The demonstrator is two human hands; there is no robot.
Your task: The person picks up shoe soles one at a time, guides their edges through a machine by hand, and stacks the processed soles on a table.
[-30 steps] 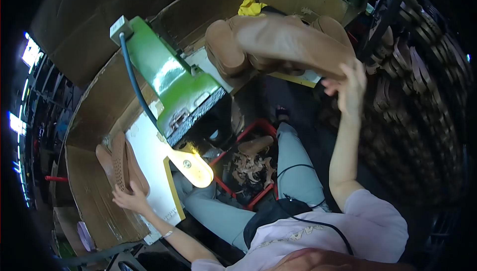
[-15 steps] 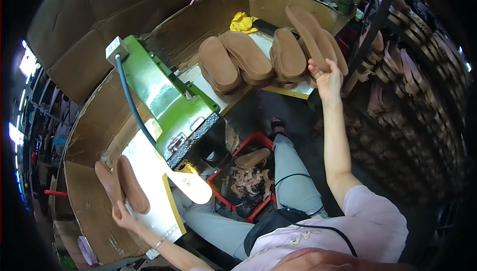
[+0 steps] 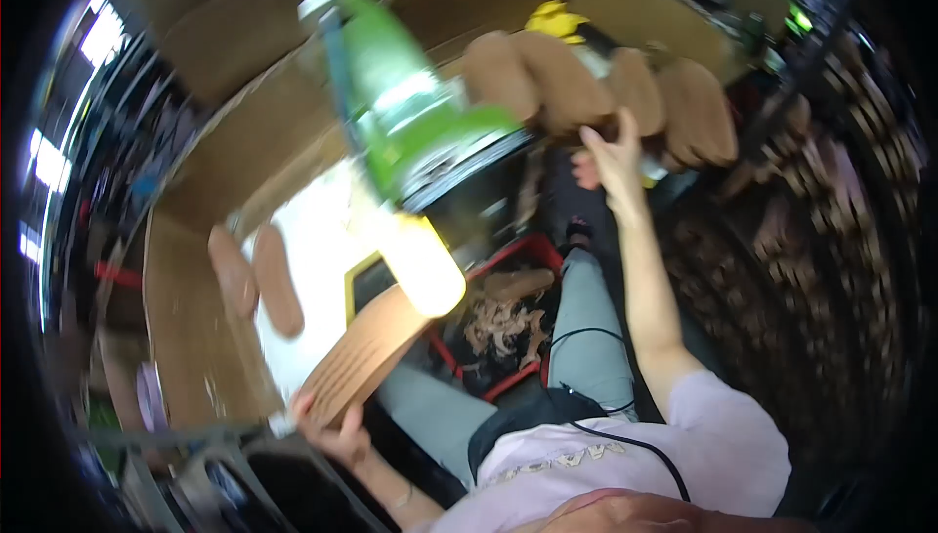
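My left hand grips one end of a brown shoe sole, its grooved underside turned toward me. The sole's far end meets the brightly lit plate under the green machine; whether they touch I cannot tell. Beside the nearest edge of the stacked soles, my right hand has its fingers apart and holds nothing. Two more soles lean at the left, one of them a flat brown sole on the white tabletop. Motion blurs the machine and the stacks.
A red crate with brown scraps and a sole stands between my legs. Cardboard walls surround the work table. A yellow cloth lies behind the stacks. Racks of footwear parts fill the right side.
My right hand has let go of a sole at the right-hand stack and moved left. My left hand has lifted a sole from the left side and brought it to the lit plate.
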